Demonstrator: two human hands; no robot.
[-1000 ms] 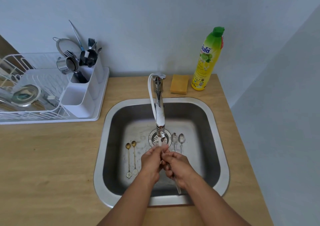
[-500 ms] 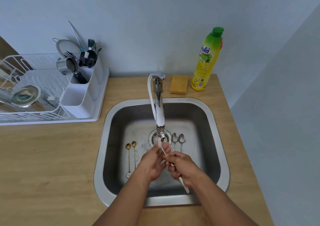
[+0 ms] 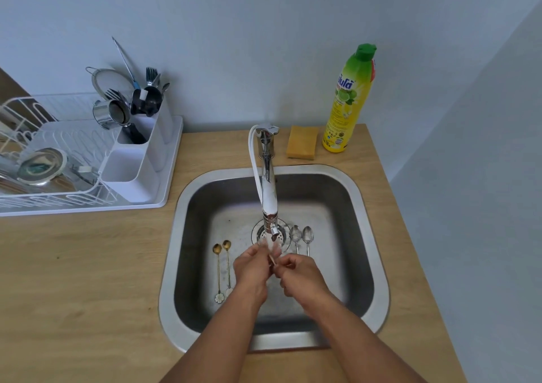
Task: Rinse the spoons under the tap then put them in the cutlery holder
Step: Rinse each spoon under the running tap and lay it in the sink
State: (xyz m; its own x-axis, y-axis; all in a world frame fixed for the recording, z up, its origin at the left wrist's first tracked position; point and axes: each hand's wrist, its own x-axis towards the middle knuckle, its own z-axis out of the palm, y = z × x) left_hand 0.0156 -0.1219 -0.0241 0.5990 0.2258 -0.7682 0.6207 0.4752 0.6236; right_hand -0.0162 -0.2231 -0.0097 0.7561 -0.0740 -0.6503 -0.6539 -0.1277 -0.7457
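I am partway through: one spoon (image 3: pixel 273 258) is under the tap (image 3: pixel 269 206) over the middle of the sink (image 3: pixel 176 236). My right hand (image 3: pixel 299 275) pinches its pale handle, while my left hand (image 3: pixel 252 268) curls its fingers around the bowl end. The spoon is slim, mostly hidden and blurred by water. Two gold spoons (image 3: pixel 222 265) lie toward the sink's left side and two silver spoons (image 3: pixel 302 237) right of the drain, seemingly unrinsed. The cutlery holder (image 3: pixel 137 160) waits at the counter's back left.

Spoon (image 3: pixel 272 258) between both hands mostly hidden, bowl blurred by water; dish rack (image 3: pixel 44 160) cut off at frame's left edge.
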